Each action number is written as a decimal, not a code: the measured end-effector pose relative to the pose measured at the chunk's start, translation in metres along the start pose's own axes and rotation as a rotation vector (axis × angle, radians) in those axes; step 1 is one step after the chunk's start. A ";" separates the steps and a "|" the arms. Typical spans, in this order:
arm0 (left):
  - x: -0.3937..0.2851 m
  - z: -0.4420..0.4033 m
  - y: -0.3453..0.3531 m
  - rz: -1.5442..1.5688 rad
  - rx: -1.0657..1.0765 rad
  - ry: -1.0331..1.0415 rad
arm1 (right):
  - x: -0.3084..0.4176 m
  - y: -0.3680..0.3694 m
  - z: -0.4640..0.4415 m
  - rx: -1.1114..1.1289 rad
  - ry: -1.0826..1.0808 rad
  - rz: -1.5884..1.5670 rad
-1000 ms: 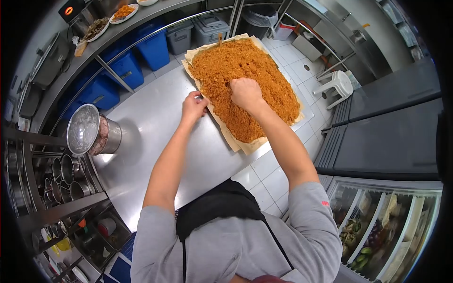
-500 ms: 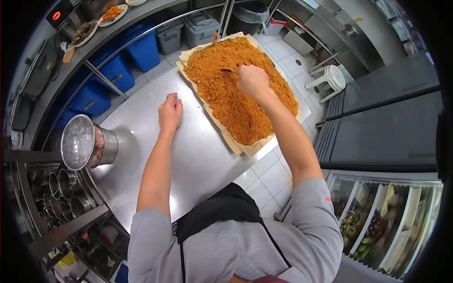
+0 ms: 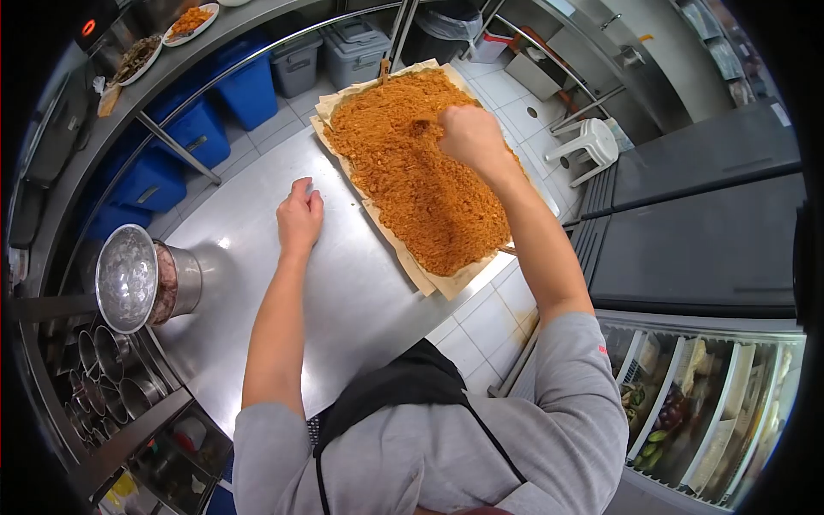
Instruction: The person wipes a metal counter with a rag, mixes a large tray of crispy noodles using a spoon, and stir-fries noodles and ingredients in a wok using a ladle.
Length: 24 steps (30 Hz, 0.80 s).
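A thick layer of orange-brown crumbly food (image 3: 403,163) covers brown parchment paper (image 3: 390,243) at the far end of a steel table (image 3: 245,313). Over its upper right part, my right hand (image 3: 475,137) is closed in a fist around a thin utensil. Most of that utensil is hidden, so its kind cannot be made out; fine grooves run through the food beside it. My left hand (image 3: 299,219) rests by the table's far left edge, fingers loosely bent and thumb apart. A small bluish spot shows at its fingertips.
A metal pot (image 3: 184,279) holding pinkish contents stands at the table's left, a shiny bowl (image 3: 127,279) tilted against it. Blue bins (image 3: 249,81) sit under the far counter. A white stool (image 3: 592,150) and dark refrigerator (image 3: 687,257) are at right.
My right hand has moved right and slightly away over the food, and the utensil's dark end no longer shows clearly. My left hand stays by the table edge. The view has shifted slightly.
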<state>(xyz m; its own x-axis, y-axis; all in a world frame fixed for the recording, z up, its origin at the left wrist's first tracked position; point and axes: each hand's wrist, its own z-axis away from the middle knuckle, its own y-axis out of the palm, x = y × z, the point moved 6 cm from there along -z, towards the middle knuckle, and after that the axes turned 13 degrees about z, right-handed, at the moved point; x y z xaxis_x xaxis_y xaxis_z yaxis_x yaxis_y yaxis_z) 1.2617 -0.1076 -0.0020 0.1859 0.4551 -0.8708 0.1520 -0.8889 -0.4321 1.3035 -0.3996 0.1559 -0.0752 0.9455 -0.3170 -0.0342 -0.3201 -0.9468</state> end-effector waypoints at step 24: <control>0.002 0.000 0.002 -0.029 -0.004 -0.008 | -0.067 0.074 -0.025 0.041 0.121 -0.037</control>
<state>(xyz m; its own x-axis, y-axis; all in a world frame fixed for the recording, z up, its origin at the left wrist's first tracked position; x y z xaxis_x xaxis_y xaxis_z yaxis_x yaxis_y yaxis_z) 1.2624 -0.1088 -0.0042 0.1733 0.4803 -0.8598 0.1615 -0.8751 -0.4563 1.3312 -0.4851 0.1051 0.0480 0.9563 -0.2886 -0.0759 -0.2846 -0.9556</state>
